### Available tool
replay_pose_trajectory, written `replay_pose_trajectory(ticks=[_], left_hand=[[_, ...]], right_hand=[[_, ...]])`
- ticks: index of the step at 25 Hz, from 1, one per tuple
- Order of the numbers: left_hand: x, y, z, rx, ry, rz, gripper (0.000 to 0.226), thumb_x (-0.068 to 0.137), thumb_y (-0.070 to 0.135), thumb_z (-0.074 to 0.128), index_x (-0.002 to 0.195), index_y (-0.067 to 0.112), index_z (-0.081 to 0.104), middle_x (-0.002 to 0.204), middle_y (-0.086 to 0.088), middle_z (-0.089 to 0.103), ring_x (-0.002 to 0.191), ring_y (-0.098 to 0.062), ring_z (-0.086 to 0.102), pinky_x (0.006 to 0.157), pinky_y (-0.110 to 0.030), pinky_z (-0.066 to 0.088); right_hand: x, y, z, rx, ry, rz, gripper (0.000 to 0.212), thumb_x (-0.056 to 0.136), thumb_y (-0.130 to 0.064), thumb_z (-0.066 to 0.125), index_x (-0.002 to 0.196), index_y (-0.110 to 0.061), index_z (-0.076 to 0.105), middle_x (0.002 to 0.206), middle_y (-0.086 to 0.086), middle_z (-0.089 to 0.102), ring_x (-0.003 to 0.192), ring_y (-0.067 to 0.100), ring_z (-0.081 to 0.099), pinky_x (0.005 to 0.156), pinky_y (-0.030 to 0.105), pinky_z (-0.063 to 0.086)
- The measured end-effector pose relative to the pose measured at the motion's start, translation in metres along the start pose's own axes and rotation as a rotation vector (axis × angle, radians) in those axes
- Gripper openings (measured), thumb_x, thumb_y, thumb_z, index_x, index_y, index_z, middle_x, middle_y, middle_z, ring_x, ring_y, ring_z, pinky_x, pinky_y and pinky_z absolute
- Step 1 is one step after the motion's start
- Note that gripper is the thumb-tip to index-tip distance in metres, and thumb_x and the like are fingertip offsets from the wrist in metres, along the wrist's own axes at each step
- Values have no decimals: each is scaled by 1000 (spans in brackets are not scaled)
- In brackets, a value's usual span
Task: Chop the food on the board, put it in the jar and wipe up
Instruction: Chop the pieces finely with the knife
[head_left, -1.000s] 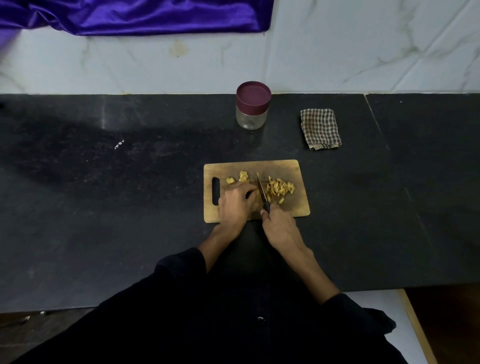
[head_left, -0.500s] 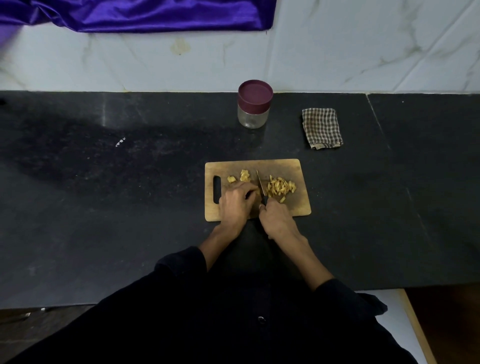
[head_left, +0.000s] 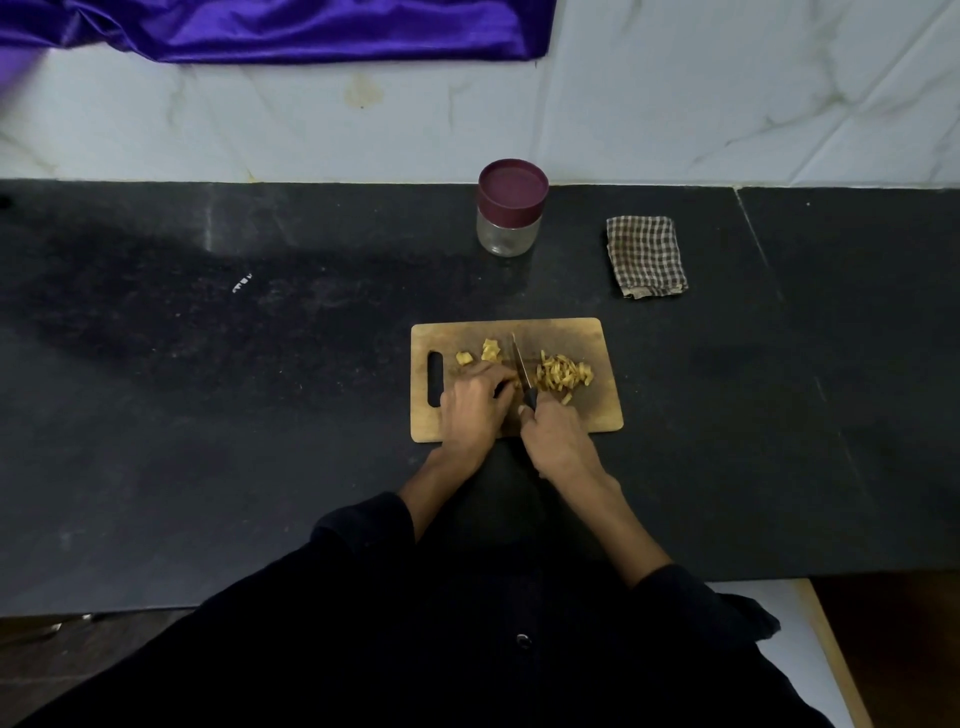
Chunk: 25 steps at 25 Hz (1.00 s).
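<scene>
Right hand (head_left: 558, 441) gripping knife (head_left: 522, 371) on board (head_left: 597, 415); left hand (head_left: 475, 402) pinning food; chopped pile (head_left: 563, 374) lying at 3 o'clock of blade; jar (head_left: 510, 208) standing at 12.

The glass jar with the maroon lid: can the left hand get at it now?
Probably not yet: the left hand holds food on the wooden cutting board. Bare counter lies before the glass jar with the maroon lid.

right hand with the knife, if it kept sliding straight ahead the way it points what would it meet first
The right hand points up the cutting board along the knife; past the board's far edge, probably the jar, though depth is unclear.
</scene>
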<state>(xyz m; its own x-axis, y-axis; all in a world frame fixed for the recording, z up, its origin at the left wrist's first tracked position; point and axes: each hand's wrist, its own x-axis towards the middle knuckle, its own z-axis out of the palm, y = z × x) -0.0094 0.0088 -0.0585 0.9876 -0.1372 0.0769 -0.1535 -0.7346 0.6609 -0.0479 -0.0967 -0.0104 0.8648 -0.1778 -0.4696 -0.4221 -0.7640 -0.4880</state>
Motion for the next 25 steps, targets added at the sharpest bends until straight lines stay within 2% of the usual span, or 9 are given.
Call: replay_pose_trajectory(ticks=[4, 7, 10, 15, 20, 25], left_hand=[[-1, 0, 0, 0, 1, 12, 14, 89, 16, 62, 100, 19, 69, 103, 3, 67, 90, -12, 61, 75, -34, 53], [-2, -2, 0, -8, 2, 32, 15, 89, 15, 61, 102, 19, 70, 103, 3, 66, 91, -11, 60, 75, -32, 53], [-2, -1, 0, 3, -10, 57, 17, 90, 14, 60, 104, 18, 70, 104, 3, 66, 91, -11, 60, 75, -33, 53], [-2, 3, 0, 27, 7, 84, 16, 89, 11, 60, 102, 15, 70, 103, 1, 66, 88, -13, 61, 69, -32, 53], [-3, 3, 2, 53, 30, 87, 14, 89, 11, 61, 99, 15, 70, 102, 0, 66, 85, -14, 63, 64, -28, 51], [-3, 1, 6, 46, 46, 51, 13, 88, 15, 64, 100, 17, 69, 101, 2, 67, 84, -14, 64, 66, -34, 55]], right_hand=[[-2, 2, 2, -60, 16, -11, 23, 104, -28, 42, 116, -11, 52, 103, 9, 63, 93, 23, 63, 76, 40, 54], [-5, 3, 6, -93, 21, -18, 23, 104, -28, 42, 118, -11, 50, 104, 9, 63, 94, 24, 63, 79, 42, 54], [-5, 4, 8, -105, 33, -16, 22, 104, -28, 42, 119, -13, 48, 104, 8, 63, 91, 21, 61, 73, 37, 50], [-10, 9, 11, -112, 28, -3, 25, 105, -27, 40, 123, -10, 45, 108, 13, 64, 100, 28, 63, 76, 41, 49], [-11, 10, 12, -86, -1, 17, 25, 105, -28, 39, 122, -11, 47, 111, 12, 63, 101, 28, 62, 75, 40, 47], [-21, 21, 14, -101, -50, 47, 26, 105, -30, 38, 120, -10, 47, 116, 15, 62, 107, 32, 60, 80, 42, 46]])
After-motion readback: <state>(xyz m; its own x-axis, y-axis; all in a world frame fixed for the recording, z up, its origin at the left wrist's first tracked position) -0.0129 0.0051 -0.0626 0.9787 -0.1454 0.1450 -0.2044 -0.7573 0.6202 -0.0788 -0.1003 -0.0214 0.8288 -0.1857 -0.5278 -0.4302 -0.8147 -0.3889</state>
